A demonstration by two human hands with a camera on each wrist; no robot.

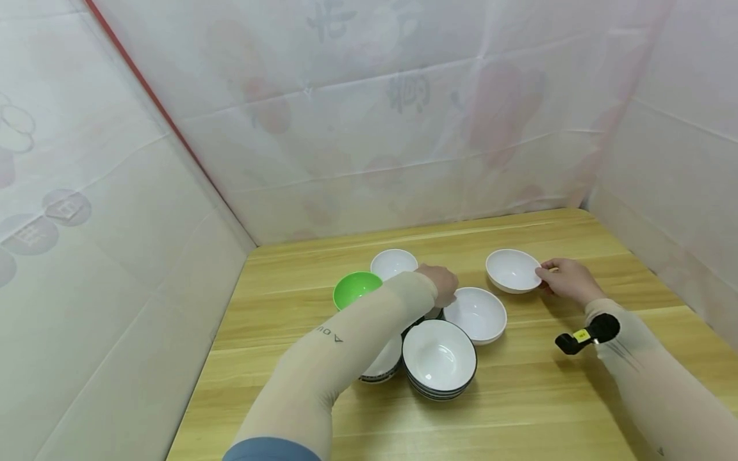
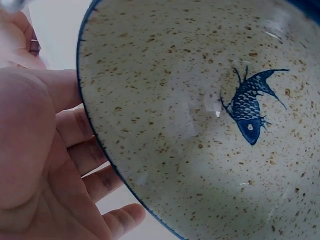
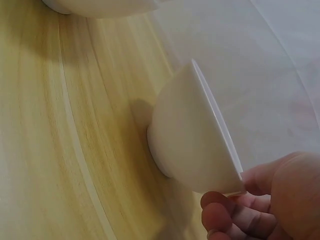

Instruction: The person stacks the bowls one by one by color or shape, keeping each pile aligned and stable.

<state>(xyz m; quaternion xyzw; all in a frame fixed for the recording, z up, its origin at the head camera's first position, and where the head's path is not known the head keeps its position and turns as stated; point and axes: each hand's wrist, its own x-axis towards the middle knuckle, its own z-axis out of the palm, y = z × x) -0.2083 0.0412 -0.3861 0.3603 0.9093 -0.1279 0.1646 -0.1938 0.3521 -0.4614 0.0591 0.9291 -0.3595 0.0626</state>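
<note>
My right hand pinches the near right rim of a plain white bowl, thumb on top and fingers below. That white bowl appears side-on in the right wrist view. My left hand holds the edge of a speckled bowl with a dark blue rim and a blue fish inside; its fingers curl behind the rim. From the head, the left hand is seen from its back, its fingers hidden, beside another white bowl. The left sleeve covers much of the bowls beneath it.
Nearer me stands a stack of dark-rimmed white bowls, with another stack partly under the left arm. A green bowl and a small white bowl sit behind. Fabric walls enclose the wooden table.
</note>
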